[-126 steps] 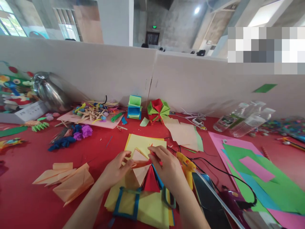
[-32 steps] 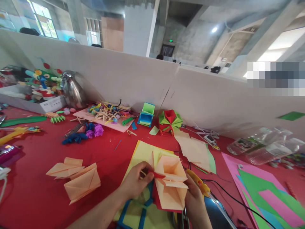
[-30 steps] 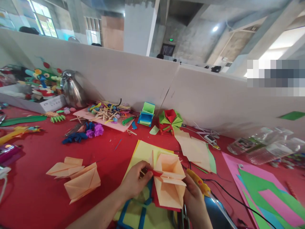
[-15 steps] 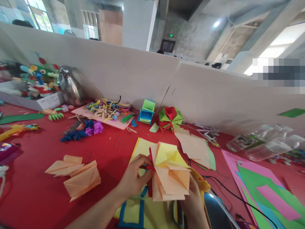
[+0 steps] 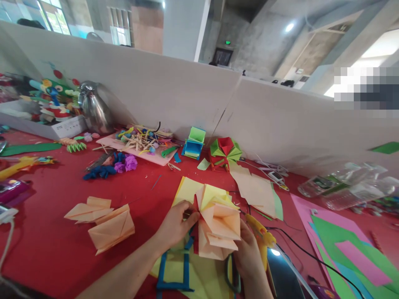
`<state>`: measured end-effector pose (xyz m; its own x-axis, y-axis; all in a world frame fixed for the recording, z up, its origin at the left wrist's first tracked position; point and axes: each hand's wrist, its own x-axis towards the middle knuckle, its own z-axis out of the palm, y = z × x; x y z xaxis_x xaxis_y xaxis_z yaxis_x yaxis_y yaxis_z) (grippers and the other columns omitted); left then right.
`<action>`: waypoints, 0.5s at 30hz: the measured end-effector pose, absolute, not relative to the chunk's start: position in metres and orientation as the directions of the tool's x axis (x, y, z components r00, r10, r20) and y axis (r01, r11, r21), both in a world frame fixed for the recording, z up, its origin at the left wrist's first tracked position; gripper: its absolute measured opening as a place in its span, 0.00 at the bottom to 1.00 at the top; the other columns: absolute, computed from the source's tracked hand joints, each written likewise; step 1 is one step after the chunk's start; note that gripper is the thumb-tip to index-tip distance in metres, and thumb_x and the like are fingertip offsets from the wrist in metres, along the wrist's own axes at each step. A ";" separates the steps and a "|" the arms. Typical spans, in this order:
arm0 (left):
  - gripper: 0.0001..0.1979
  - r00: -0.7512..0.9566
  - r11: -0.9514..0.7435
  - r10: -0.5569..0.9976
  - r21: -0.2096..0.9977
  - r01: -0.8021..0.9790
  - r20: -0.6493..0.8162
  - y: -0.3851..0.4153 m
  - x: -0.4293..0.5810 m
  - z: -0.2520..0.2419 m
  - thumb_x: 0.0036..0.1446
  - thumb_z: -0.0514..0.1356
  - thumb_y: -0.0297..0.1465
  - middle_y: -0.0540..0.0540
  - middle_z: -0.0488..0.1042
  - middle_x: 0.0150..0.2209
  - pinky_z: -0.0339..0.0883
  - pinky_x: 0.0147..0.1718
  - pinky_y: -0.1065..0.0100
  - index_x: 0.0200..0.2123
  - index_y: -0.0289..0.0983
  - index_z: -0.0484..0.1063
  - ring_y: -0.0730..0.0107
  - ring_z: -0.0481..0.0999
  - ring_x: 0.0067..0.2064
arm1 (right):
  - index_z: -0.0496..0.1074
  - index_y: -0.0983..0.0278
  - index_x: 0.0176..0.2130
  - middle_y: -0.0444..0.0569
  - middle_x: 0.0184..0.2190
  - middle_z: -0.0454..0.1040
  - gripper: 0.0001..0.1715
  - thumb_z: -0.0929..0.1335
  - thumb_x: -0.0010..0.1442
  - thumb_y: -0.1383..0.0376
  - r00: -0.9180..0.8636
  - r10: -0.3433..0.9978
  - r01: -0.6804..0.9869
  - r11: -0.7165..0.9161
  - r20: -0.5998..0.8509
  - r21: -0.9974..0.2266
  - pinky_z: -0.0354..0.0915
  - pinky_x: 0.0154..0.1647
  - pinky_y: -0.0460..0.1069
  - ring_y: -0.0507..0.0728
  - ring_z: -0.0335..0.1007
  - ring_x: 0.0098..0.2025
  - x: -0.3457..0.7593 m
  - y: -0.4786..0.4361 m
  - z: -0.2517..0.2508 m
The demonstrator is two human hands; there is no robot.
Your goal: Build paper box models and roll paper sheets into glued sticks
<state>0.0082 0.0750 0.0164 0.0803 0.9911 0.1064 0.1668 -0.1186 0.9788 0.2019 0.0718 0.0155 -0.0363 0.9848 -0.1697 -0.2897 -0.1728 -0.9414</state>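
A folded-paper piece point(image 5: 218, 228) in peach and yellow, with a red edge on its left, is held up between my two hands. My left hand point(image 5: 178, 222) pinches that red left edge, fingers closed. Around the right side of the folded paper curls my right hand point(image 5: 251, 253), its fingers partly hidden behind the peach folds. Beneath lie yellow paper sheets point(image 5: 187, 189) and a frame of blue strips point(image 5: 175, 286). A dark green scissor handle point(image 5: 231, 274) shows beside my right wrist. Two loose peach folded-paper pieces point(image 5: 112, 228) rest on the red table to the left.
Close on the right are a yellow glue gun point(image 5: 262, 234), a dark phone point(image 5: 285, 274) and a black cable. Coloured sheets point(image 5: 349, 245) and plastic bottles point(image 5: 352, 187) lie farther right. Paper models point(image 5: 225, 151), craft sticks point(image 5: 140, 141) and a metal jug point(image 5: 96, 108) stand along the partition.
The folded-paper piece has tilted and shifted slightly left, so its peach folds face me more. Both hands keep their hold. The whole view has shifted a little.
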 end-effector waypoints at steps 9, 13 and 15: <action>0.13 0.043 -0.080 0.996 0.979 0.187 0.074 0.079 0.006 0.009 0.55 0.53 0.39 0.52 0.67 0.24 0.55 0.24 0.73 0.28 0.35 0.67 0.73 0.64 0.26 | 0.72 0.61 0.38 0.49 0.38 0.76 0.17 0.73 0.45 0.62 0.018 0.989 -0.236 -0.138 -0.147 -0.962 0.67 0.37 0.49 0.59 0.73 0.38 0.211 0.073 0.009; 0.14 0.066 -0.089 0.995 0.977 0.191 0.078 0.080 0.003 0.008 0.54 0.54 0.40 0.52 0.65 0.23 0.54 0.23 0.73 0.29 0.35 0.68 0.74 0.63 0.25 | 0.72 0.61 0.37 0.47 0.36 0.76 0.16 0.73 0.46 0.61 0.027 0.990 -0.225 -0.127 -0.136 -0.966 0.66 0.37 0.49 0.58 0.72 0.37 0.209 0.074 0.006; 0.13 0.094 -0.094 0.993 0.979 0.181 0.078 0.080 0.001 0.009 0.53 0.56 0.40 0.53 0.64 0.22 0.53 0.22 0.74 0.30 0.35 0.68 0.74 0.62 0.24 | 0.71 0.61 0.37 0.47 0.36 0.76 0.15 0.72 0.47 0.61 0.021 0.991 -0.229 -0.123 -0.132 -0.966 0.66 0.37 0.49 0.57 0.72 0.37 0.208 0.075 0.006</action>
